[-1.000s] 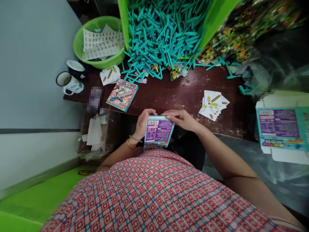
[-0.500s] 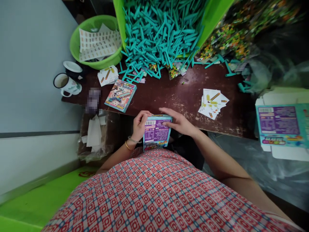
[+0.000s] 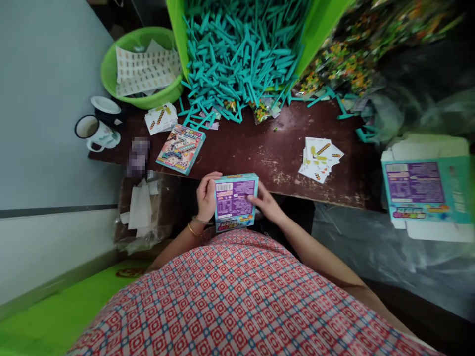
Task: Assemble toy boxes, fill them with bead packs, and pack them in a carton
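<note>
So the small box (image 3: 235, 201) sits right at the near edge of the bench (image 3: 267, 148), purple back panel facing up, held between both hands. Left hand (image 3: 206, 196) wraps its left side, right hand (image 3: 264, 203) grips the right side with fingers curled on the face, so neither's really nearer. Long axis runs away from the body, barcode end pointing toward the teal sticks (image 3: 241, 54). Can't quite tell if the top flap's closed. Another box (image 3: 180, 148) lies further left, printed cards (image 3: 319, 158) off right.

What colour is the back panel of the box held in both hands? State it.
Purple with white print, framed by a teal edge; the box shows in the head view.
</note>
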Demonstrator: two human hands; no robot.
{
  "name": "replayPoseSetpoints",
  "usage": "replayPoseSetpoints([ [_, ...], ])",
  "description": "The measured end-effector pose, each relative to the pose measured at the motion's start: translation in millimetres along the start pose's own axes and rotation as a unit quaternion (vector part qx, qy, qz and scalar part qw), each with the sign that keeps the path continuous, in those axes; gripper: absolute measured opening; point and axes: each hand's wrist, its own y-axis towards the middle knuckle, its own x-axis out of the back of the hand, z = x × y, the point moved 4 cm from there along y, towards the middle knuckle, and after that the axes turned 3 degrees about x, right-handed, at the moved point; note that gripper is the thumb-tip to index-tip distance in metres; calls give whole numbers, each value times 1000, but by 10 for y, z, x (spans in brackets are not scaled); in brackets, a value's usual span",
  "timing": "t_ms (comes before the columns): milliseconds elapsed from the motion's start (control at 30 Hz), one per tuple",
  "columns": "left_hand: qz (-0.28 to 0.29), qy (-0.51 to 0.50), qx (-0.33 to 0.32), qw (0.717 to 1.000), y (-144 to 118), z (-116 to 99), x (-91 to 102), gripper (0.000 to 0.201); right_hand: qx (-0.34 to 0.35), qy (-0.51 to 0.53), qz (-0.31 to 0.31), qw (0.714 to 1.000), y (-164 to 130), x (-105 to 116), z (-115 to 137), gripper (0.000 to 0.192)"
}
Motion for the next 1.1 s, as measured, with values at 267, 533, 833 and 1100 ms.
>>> replayPoseSetpoints([
  [267, -55, 71, -200, 976, 538, -285, 63, 43, 128, -405, -71, 902, 325, 51, 597, 53],
  [533, 192, 392, -162, 885, 440, 255, -810, 59, -5, -516, -224, 826, 583, 1128, -128, 48],
  [833, 333, 446, -178, 811, 288, 346, -1666, 66, 24, -553, -84, 828, -247, 913, -615, 58],
  [1100, 193, 289, -260, 901, 516, -549, -627, 34, 90, -390, -194, 896, -598, 1501, -481, 32],
])
